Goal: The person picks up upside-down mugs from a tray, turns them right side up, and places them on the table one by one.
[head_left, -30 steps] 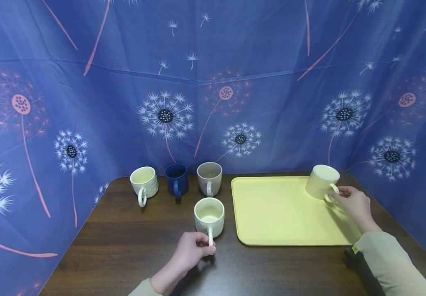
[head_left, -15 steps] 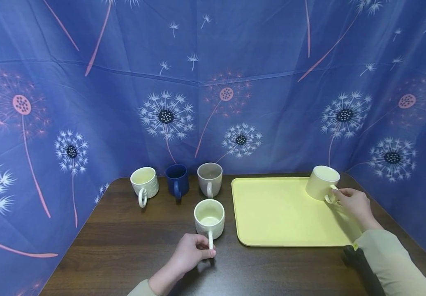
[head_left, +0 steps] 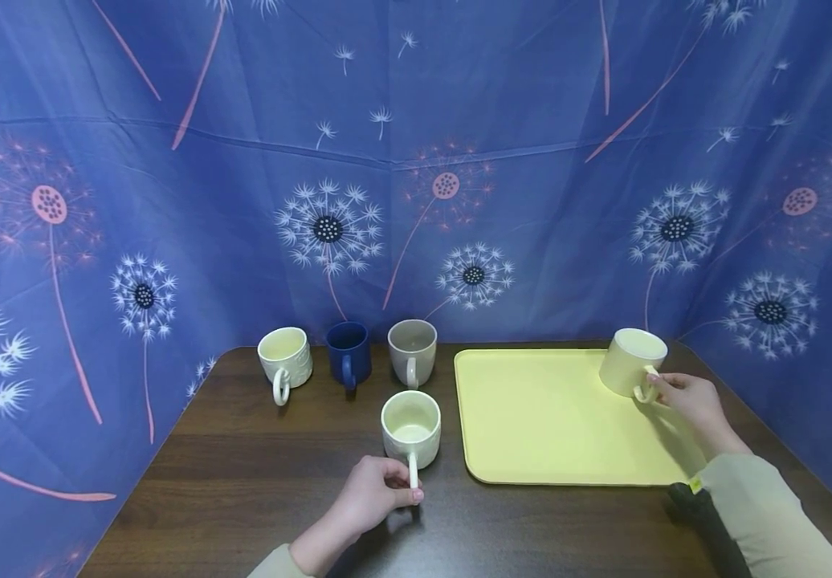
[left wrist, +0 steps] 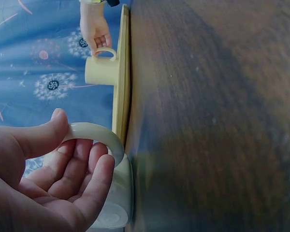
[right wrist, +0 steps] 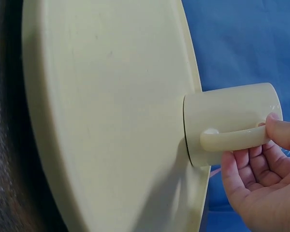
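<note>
My left hand (head_left: 376, 491) pinches the handle of a cream mug (head_left: 411, 433), which stands upright on the table in front of the grey mug (head_left: 412, 353). In the left wrist view, thumb and curled fingers meet the mug's handle (left wrist: 99, 133). Over on the right, my right hand (head_left: 694, 404) holds the handle of a plain pale yellow mug (head_left: 626, 369) between thumb and fingers. That mug is upright at the back right corner of the yellow tray (head_left: 532, 425); the right wrist view has its base on the tray's surface.
A white mug with a raised pattern (head_left: 287, 361) and a dark blue mug (head_left: 349, 353) stand in a row with the grey one at the table's back left. A blue dandelion-print cloth (head_left: 560, 241) hangs behind the brown wooden table (head_left: 264, 474).
Both hands keep their hold on the two mugs, and no mug has visibly moved on the table or tray. The head view has shifted slightly.
</note>
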`<state>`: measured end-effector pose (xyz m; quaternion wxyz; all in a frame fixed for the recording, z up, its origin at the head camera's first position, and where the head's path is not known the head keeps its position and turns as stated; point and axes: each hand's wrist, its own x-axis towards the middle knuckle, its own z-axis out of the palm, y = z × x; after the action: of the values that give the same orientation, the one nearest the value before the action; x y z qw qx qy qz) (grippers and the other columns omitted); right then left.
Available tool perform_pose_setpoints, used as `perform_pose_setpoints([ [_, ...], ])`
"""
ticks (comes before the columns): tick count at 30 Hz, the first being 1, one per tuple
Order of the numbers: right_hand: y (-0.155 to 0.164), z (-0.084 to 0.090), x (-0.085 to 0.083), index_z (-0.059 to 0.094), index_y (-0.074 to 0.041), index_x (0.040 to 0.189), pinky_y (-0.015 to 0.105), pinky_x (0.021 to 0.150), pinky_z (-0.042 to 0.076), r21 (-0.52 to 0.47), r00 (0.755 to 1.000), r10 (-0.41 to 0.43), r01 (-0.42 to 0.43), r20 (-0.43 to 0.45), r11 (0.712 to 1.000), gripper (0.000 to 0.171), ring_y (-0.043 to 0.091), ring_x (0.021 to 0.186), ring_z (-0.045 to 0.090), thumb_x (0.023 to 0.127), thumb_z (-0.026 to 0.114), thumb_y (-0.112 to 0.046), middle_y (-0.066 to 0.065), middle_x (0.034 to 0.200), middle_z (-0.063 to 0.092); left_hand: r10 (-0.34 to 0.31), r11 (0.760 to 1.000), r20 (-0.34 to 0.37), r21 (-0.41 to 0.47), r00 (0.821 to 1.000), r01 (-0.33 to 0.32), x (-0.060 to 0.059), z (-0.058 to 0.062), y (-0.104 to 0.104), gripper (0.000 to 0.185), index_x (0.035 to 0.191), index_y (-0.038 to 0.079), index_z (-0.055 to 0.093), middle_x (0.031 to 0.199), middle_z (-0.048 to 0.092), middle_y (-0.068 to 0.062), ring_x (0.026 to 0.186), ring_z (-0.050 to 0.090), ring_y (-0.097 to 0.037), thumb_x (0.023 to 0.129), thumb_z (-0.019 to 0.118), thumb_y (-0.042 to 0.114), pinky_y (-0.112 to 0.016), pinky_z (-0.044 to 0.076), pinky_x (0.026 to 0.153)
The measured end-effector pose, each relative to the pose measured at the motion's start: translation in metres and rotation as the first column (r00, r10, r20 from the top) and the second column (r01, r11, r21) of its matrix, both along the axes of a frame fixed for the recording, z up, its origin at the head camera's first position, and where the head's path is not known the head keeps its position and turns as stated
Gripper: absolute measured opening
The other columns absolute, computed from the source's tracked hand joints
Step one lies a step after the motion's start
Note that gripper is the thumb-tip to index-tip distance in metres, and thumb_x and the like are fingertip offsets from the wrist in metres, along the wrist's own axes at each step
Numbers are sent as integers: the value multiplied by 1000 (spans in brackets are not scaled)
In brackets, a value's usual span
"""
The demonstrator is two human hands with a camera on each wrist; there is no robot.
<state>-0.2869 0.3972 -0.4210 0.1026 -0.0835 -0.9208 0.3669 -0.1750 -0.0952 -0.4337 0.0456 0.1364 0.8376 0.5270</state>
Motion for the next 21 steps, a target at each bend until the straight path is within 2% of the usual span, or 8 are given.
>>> perform_pose_setpoints([
  [7,-7,7,2,58,16,112,22,58,44,13,1000,-6,6,-19,1000,59,5,67,55,96,48,-40,29,100,65,-2,1000,-3,-4,1000,2,1,0,0,10,77,4,71,70,68,-2,63,54,-5,72,79,8,-21,42,58],
  [11,-12,12,3,55,16,117,28,66,46,-49,1000,-7,8,19,999,64,0,69,54,95,48,-44,32,110,61,-1,1000,2,-3,1000,1,1,1,0,10,77,4,71,70,68,-2,63,55,-6,72,79,8,-21,42,58],
  [14,-15,14,3,53,17,120,24,68,47,-111,999,5,-1,32,994,67,-5,70,54,95,48,-44,32,114,59,-1,1000,5,-4,1000,1,1,2,0,10,77,4,71,70,68,-2,63,55,-6,72,79,8,-21,42,58],
  [17,-16,15,2,52,18,121,15,64,45,-157,999,12,-5,44,988,68,-8,71,52,95,49,-45,26,111,62,-3,1000,6,-3,1000,3,1,3,0,10,77,4,70,70,68,-2,63,54,-5,72,79,7,-21,43,58],
  [21,-17,16,2,48,20,123,15,64,47,-220,998,14,-1,61,976,71,-9,72,51,95,48,-45,21,111,60,-5,1000,11,-2,1000,5,1,3,0,10,77,4,70,70,68,-3,63,55,-6,72,78,7,-21,43,59],
])
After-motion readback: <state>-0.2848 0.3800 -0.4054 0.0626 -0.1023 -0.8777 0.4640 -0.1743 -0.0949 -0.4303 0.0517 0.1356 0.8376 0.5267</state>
